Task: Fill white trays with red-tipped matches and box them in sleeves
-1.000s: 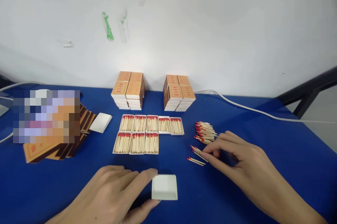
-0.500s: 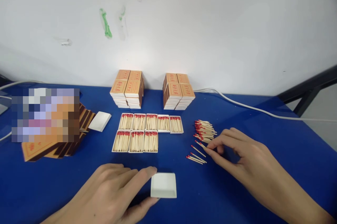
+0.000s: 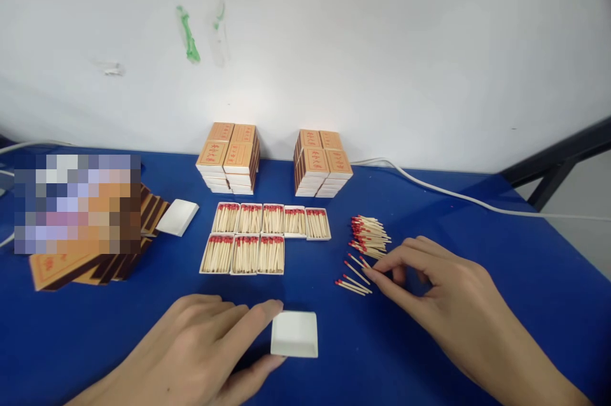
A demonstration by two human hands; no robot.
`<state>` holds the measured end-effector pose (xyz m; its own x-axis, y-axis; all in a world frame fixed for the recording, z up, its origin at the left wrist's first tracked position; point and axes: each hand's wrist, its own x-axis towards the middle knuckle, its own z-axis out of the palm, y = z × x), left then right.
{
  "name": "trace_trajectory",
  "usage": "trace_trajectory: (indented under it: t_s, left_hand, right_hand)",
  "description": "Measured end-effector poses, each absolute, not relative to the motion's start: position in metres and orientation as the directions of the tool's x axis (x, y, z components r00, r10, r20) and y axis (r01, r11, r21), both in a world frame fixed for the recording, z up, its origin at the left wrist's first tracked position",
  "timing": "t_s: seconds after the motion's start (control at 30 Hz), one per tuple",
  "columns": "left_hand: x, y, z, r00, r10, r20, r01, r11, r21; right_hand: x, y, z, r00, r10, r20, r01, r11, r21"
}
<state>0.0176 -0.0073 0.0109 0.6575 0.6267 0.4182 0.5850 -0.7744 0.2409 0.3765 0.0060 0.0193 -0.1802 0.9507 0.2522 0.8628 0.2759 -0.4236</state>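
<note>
My left hand grips an empty white matchbox tray at its left side, index finger at the upper corner and thumb at the lower one. At the right, my right hand has thumb and index finger pinched on the tail of a match, whose red head points left. A few loose matches lie just left of those fingertips. Behind them is a pile of red-headed matches. Filled matchbox trays stand in two rows ahead of my left hand, heads toward the wall.
Two block-shaped stacks of orange matchboxes stand by the white wall. At the left lie fanned matchbox sleeves, partly under a blurred patch, beside another white tray. A white cable crosses the blue table at the right.
My right fingertips have shifted slightly, and the matches at them are spread a little differently. My left hand still grips the tray. The whole view has moved a little.
</note>
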Motion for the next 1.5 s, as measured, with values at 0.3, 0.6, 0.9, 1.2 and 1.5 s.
trace_trajectory:
  t_s: [0.3, 0.6, 0.9, 1.2, 1.5]
  left_hand:
    - [0.016, -0.007, 0.010, 0.656, 0.642, 0.397, 0.580, -0.766, 0.279]
    - [0.014, -0.009, 0.009, 0.677, 0.630, 0.381, 0.571, -0.776, 0.268]
    - [0.016, -0.006, 0.011, 0.665, 0.630, 0.400, 0.571, -0.775, 0.270]
    - [0.017, -0.007, 0.010, 0.676, 0.623, 0.393, 0.572, -0.780, 0.253]
    - [0.020, -0.005, 0.013, 0.683, 0.612, 0.400, 0.568, -0.788, 0.237]
  right_hand:
    - [0.370, 0.002, 0.019, -0.143, 0.967, 0.211, 0.845, 0.230, -0.482]
    - [0.366, 0.001, 0.020, -0.165, 0.973, 0.163, 0.834, 0.226, -0.504]
    - [0.372, 0.003, 0.025, -0.169, 0.978, 0.125, 0.814, 0.210, -0.541]
    - [0.364, 0.007, 0.015, -0.104, 0.980, 0.170, 0.802, 0.184, -0.568]
    - [0.369, 0.008, 0.022, -0.117, 0.974, 0.196, 0.809, 0.207, -0.550]
